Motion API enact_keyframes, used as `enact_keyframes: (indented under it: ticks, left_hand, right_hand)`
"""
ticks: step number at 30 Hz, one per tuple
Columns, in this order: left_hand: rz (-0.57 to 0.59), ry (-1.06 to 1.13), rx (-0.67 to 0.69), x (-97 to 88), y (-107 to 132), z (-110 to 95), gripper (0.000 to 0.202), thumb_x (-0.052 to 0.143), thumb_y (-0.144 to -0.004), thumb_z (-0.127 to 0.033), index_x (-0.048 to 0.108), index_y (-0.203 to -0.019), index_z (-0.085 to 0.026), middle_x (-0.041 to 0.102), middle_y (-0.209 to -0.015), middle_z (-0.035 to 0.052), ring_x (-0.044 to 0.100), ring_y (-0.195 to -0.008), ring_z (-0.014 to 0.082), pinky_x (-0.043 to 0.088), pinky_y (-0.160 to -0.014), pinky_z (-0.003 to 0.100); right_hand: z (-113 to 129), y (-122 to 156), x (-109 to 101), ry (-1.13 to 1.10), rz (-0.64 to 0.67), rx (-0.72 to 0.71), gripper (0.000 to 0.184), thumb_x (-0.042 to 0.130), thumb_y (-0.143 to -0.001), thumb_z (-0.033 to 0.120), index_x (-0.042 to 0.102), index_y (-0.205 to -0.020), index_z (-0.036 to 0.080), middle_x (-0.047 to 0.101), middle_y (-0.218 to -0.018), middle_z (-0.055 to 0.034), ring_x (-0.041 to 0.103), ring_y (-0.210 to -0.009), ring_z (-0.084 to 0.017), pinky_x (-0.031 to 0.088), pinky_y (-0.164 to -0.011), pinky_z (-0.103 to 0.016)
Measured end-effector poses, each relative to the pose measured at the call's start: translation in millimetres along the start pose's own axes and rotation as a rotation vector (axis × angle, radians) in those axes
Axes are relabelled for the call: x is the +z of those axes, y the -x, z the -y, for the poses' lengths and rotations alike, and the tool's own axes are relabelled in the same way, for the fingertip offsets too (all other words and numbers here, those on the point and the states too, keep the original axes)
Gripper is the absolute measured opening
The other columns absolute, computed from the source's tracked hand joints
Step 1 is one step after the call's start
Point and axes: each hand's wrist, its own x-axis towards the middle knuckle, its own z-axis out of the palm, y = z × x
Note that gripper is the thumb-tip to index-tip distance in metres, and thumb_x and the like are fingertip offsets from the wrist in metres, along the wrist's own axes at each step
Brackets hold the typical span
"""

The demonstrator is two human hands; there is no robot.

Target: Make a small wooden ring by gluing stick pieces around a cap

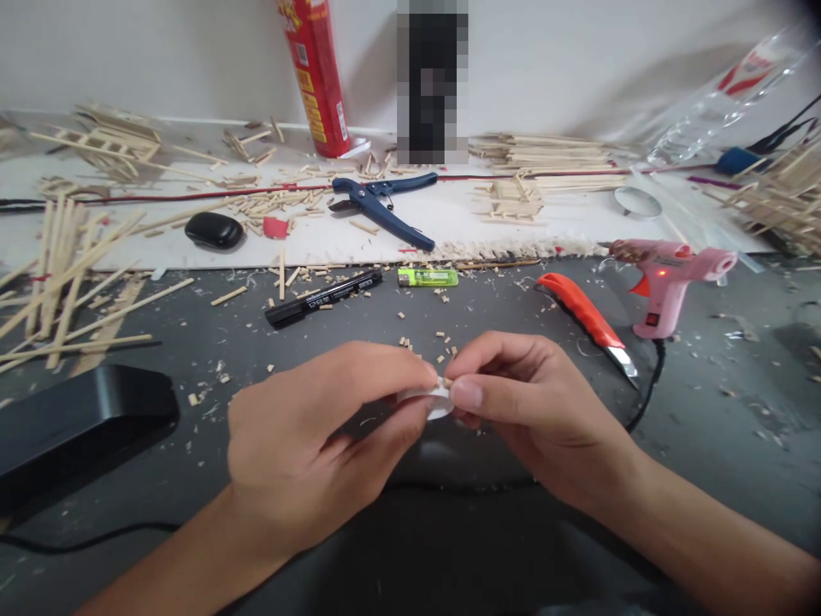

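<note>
Tape roll [439,399], small, whitish, translucent, pinched between both hands' fingertips

Pink glue gun [667,278], orange knife [585,314], green lighter [427,277], blue cutter [382,205], red can [317,77]

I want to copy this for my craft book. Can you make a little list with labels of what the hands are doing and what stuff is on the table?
left hand: pinches a small white piece
right hand: pinches the same piece from the other side
in front of hands: black marker, green lighter
to the right: orange utility knife, pink glue gun
farther back: blue cutter, red can
left side: loose wooden sticks
</note>
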Motion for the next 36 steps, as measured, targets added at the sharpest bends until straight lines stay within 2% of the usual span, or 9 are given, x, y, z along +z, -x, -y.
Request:
enact_keyframes:
  ticks: [6, 11, 22, 26, 29, 32, 36]
  left_hand:
    - [0.016, -0.033, 0.021, 1.2, -1.2, 0.3, 0.015, 0.077, -0.097, -0.023, 0.074, -0.103, -0.037, 0.083, -0.095, -0.0103, 0.079, -0.073, 0.0119, 0.064, -0.070, 0.022]
    - [0.015, -0.050, 0.023, 0.1, -0.6, 1.2, 0.016, 0.076, -0.097, -0.022, 0.074, -0.103, -0.037, 0.083, -0.095, -0.0101, 0.079, -0.072, 0.0120, 0.063, -0.068, 0.021]
    - [-0.011, -0.077, 0.080, -1.5, -2.6, -3.2, 0.015, 0.079, -0.094, -0.017, 0.074, -0.101, -0.030, 0.084, -0.094, -0.0101, 0.081, -0.078, 0.0109, 0.061, -0.069, 0.017]
    - [0.008, -0.066, 0.056, -1.4, -2.4, -2.4, 0.014, 0.077, -0.096, -0.019, 0.074, -0.101, -0.031, 0.084, -0.095, -0.0107, 0.081, -0.079, 0.0111, 0.062, -0.069, 0.017]
    - [-0.007, -0.049, -0.018, -0.5, -1.1, -2.2, 0.011, 0.077, -0.096, -0.025, 0.075, -0.102, -0.034, 0.083, -0.089, -0.0107, 0.081, -0.073, 0.0122, 0.062, -0.064, 0.019]
    - [-0.053, -0.040, -0.120, 0.6, 0.3, -3.8, 0.015, 0.083, -0.092, -0.031, 0.074, -0.103, -0.034, 0.082, -0.084, -0.0110, 0.078, -0.067, 0.0117, 0.062, -0.061, 0.020]
    - [-0.034, 0.023, -0.151, 1.0, -0.5, -6.8, 0.012, 0.083, -0.093, -0.028, 0.073, -0.098, -0.033, 0.081, -0.083, -0.0124, 0.077, -0.066, 0.0096, 0.062, -0.061, 0.020]
  right_hand:
    - [2.2, 2.0, -0.5, -0.010, 0.026, 0.007, 0.014, 0.093, -0.076, 0.016, 0.087, -0.080, 0.028, 0.080, -0.078, 0.0023, 0.063, -0.067, -0.010, 0.051, -0.067, -0.023]
    - [2.7, -0.3, -0.3, 0.015, 0.014, 0.010, 0.015, 0.093, -0.076, 0.016, 0.087, -0.080, 0.029, 0.080, -0.077, 0.0024, 0.064, -0.066, -0.011, 0.051, -0.065, -0.024]
    - [9.1, -1.1, -1.5, 0.063, 0.041, 0.023, 0.020, 0.092, -0.075, 0.009, 0.087, -0.078, 0.027, 0.080, -0.074, 0.0051, 0.067, -0.068, -0.006, 0.052, -0.066, -0.015]
    - [8.5, -1.3, -2.1, 0.069, 0.038, 0.015, 0.019, 0.094, -0.073, 0.009, 0.086, -0.078, 0.026, 0.080, -0.074, 0.0049, 0.066, -0.068, -0.005, 0.052, -0.066, -0.013]
    - [7.0, -1.8, -1.1, 0.058, 0.033, -0.029, 0.017, 0.094, -0.077, 0.016, 0.086, -0.086, 0.028, 0.079, -0.078, 0.0050, 0.067, -0.071, -0.007, 0.053, -0.065, -0.014]
    - [6.3, -1.0, 0.1, 0.104, 0.032, -0.147, 0.013, 0.090, -0.085, 0.022, 0.086, -0.093, 0.031, 0.079, -0.083, 0.0042, 0.069, -0.073, -0.008, 0.055, -0.066, -0.017]
    - [7.0, 2.5, -0.2, 0.254, 0.006, -0.306, 0.010, 0.088, -0.087, 0.022, 0.086, -0.091, 0.031, 0.080, -0.085, 0.0021, 0.070, -0.078, -0.011, 0.057, -0.069, -0.020]
